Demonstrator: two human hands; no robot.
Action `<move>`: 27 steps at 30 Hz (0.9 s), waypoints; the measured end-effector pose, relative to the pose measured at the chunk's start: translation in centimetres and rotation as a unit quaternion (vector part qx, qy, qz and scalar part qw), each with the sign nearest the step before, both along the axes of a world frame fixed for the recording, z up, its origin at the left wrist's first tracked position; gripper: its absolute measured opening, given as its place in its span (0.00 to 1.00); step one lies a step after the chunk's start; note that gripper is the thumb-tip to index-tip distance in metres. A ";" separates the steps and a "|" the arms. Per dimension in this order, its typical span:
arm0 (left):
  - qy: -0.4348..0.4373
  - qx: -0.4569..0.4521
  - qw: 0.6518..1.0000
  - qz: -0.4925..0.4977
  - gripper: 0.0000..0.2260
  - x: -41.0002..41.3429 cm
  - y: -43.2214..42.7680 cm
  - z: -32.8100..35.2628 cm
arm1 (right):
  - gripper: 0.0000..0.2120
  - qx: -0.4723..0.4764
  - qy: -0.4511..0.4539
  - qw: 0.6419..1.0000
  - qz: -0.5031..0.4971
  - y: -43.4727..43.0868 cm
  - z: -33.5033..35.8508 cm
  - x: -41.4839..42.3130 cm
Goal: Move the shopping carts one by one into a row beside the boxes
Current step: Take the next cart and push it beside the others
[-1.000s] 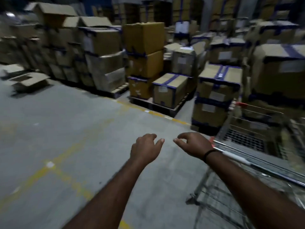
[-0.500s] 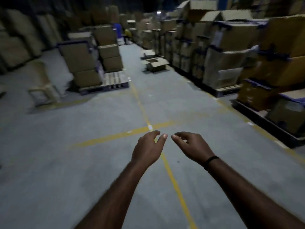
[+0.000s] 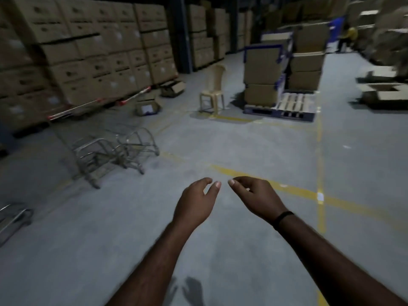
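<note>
You are holding your left hand (image 3: 194, 202) and right hand (image 3: 257, 198) out empty, fingers (image 3: 206, 181) loosely curled, while the grey wire shopping carts (image 3: 123, 149), likely stiff and free-rolling, are standing ahead-left beside stacked brown cardboard boxes (image 3: 88, 51), best gripped at the red-capped handle bar (image 3: 75, 109).

Cart frame (image 3: 13, 220) cut by left edge; distant person (image 3: 349, 33) blurred.

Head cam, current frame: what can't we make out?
Head view only.
1. Shopping carts by the boxes: dim and motion-blurred, count and wire baskets unclear.
2. Cart at the left edge: cut off by the frame.
3. Box labels: blurred, unreadable.
4. Distant person: too small and dark.
</note>
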State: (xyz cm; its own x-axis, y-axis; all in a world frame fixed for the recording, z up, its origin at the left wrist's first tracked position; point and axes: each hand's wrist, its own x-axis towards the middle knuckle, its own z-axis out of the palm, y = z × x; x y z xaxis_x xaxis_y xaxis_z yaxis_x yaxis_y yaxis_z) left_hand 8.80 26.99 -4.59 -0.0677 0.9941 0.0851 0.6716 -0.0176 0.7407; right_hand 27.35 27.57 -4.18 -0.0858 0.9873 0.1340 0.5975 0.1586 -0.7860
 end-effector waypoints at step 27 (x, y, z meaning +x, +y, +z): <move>-0.076 -0.006 0.978 0.192 0.23 -19.0 11.3 -3.1 | 0.16 -0.022 0.038 0.984 0.173 16.7 -2.3 -19.9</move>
